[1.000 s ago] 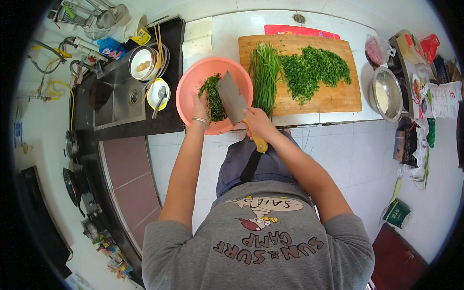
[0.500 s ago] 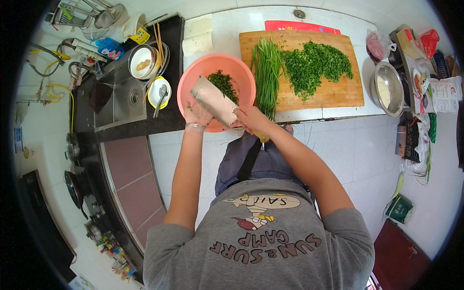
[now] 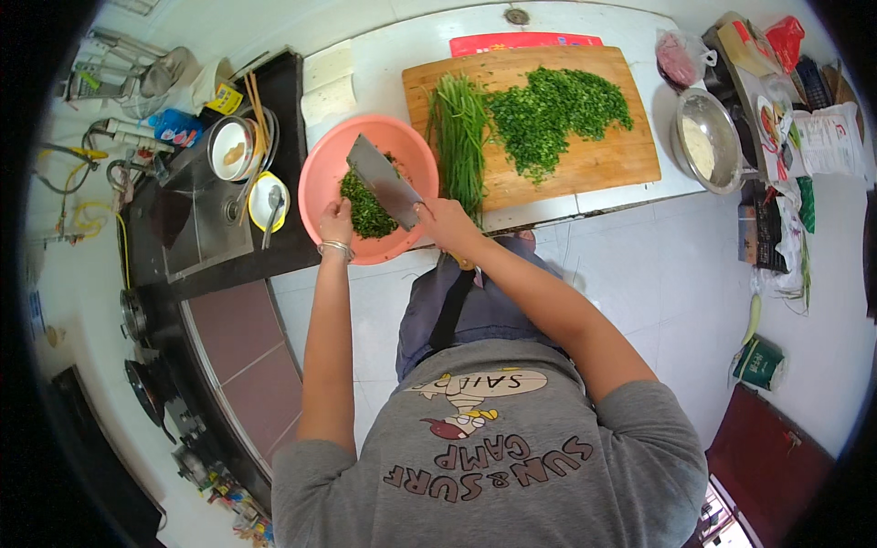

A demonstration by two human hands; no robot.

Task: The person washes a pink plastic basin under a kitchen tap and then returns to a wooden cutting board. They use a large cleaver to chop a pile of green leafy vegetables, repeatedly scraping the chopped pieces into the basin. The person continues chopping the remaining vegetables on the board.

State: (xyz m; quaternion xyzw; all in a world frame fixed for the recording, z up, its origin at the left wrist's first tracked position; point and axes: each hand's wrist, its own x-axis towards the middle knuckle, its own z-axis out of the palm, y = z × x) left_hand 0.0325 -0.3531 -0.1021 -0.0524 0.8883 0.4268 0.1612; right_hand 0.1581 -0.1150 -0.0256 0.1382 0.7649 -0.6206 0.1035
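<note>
My right hand (image 3: 442, 222) is wrapped around the handle of a cleaver (image 3: 382, 181). Its broad grey blade is tilted over a pink plastic basin (image 3: 313, 173). Chopped dark green herbs (image 3: 367, 206) lie in the basin, partly covered by the blade. At the basin's near left rim, my left hand (image 3: 336, 222) has its fingers drawn together; whatever they hold, if anything, is hidden. Right of the basin, a wooden cutting board (image 3: 594, 178) carries a bunch of long uncut green chives (image 3: 459, 137) and a wide heap of chopped chives (image 3: 557, 119).
A metal bowl of pale flour-like contents (image 3: 703, 151) and a bag of pinkish meat (image 3: 678, 59) stand at the right. On the left are a sink (image 3: 206, 224), a yellow-rimmed bowl with a spoon (image 3: 269, 196), and a bowl with chopsticks (image 3: 228, 151). Red packaging (image 3: 525, 42) lies behind the board.
The cleaver blade has turned from lying nearly flat to a steeper tilt. My left hand has come away from the blade to the basin's rim, its fingers drawn in. The view has shifted.
</note>
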